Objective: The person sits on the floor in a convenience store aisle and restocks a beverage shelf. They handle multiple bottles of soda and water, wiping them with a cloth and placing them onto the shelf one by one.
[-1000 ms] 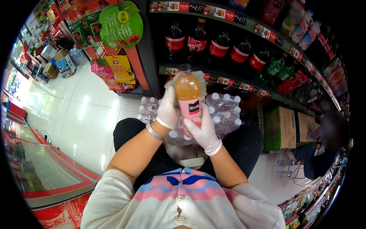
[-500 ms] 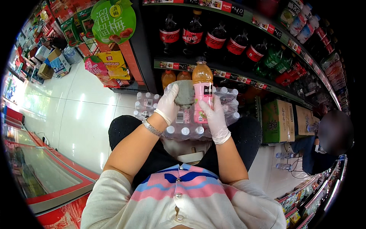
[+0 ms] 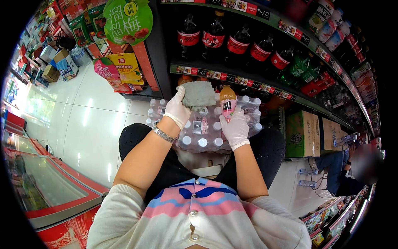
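Observation:
My left hand (image 3: 176, 108), in a white glove, grips a grey-green cloth (image 3: 199, 95) that spreads out to the right of its fingers. Held in my gloved right hand (image 3: 235, 129) is a drink bottle (image 3: 228, 103) with amber contents and a pink label. The bottle looks foreshortened, its dark-capped end pointing toward the shelf. A small gap separates the cloth from the bottle. Below both hands sit shrink-wrapped packs of white-capped bottles (image 3: 202, 142), between my knees.
Ahead, a shelf (image 3: 248, 83) carries dark cola bottles (image 3: 213, 37) with red labels. Cardboard boxes (image 3: 304, 133) stand at the right, near another person (image 3: 338, 174) and loose bottles on the floor. Snack bags (image 3: 124, 68) hang at the left; a red-framed freezer (image 3: 62, 195) stands nearer.
The bottle has tipped from lengthwise view to a foreshortened one, moving slightly right and nearer. The cloth has come away from its side and now hangs more spread out.

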{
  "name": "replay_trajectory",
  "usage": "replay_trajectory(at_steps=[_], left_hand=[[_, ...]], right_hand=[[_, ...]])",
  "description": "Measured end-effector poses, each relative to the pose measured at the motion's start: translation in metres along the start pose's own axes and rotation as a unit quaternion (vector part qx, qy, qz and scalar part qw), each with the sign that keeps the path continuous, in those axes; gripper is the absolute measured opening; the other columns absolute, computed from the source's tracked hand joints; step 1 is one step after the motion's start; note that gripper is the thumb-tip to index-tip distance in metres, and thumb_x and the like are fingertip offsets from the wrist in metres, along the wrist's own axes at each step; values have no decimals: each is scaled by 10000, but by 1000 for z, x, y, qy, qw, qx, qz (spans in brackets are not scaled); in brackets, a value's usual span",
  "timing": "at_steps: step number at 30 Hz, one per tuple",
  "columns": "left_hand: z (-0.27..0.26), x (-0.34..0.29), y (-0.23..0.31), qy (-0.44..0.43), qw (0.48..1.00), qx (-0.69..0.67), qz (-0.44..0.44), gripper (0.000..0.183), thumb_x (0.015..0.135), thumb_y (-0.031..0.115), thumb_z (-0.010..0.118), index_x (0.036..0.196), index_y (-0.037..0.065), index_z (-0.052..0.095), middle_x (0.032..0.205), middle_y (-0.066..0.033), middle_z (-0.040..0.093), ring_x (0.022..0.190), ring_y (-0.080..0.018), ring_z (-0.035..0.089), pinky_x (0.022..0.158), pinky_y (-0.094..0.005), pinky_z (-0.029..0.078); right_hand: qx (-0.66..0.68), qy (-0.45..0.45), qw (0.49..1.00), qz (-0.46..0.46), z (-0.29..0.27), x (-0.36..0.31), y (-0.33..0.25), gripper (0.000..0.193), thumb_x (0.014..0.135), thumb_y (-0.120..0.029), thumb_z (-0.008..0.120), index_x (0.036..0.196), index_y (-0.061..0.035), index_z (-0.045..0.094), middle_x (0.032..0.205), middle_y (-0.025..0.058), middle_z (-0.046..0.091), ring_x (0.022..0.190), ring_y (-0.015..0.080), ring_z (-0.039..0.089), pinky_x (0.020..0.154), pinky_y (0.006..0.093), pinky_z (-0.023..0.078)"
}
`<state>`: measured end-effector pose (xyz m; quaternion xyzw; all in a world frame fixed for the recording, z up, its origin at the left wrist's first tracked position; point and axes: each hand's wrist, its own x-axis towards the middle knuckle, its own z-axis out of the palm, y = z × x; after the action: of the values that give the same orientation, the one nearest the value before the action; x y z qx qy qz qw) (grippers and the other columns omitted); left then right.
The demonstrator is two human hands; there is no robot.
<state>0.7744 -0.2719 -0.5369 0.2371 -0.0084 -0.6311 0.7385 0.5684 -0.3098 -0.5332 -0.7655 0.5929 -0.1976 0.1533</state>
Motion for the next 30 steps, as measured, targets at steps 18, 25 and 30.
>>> replay_trajectory(at_steps=[18,25,30], left_hand=[[22,-9,-3,56,998,6,7,390,984,325,457,1254,51,520,1264,-54,567,1191,-209,506,1050,-370,352],[30,0,0,65,989,-117,-54,386,962,275,512,1271,47,479,1283,-114,535,1182,-292,504,1024,-476,392],[6,21,-12,11,1000,12,-16,341,943,179,535,1249,38,482,1223,-118,563,1138,-284,531,977,-452,438]], right_hand=[[86,97,985,-116,-50,19,-11,513,798,-194,662,1223,35,488,1145,232,540,1078,363,517,931,418,421],[218,217,867,-392,-105,82,-115,488,794,-38,650,1243,26,469,1238,190,497,1140,321,490,993,385,384],[395,184,791,-429,-135,186,-216,606,816,-91,665,1350,4,395,1332,139,456,1243,249,432,1066,358,315]])
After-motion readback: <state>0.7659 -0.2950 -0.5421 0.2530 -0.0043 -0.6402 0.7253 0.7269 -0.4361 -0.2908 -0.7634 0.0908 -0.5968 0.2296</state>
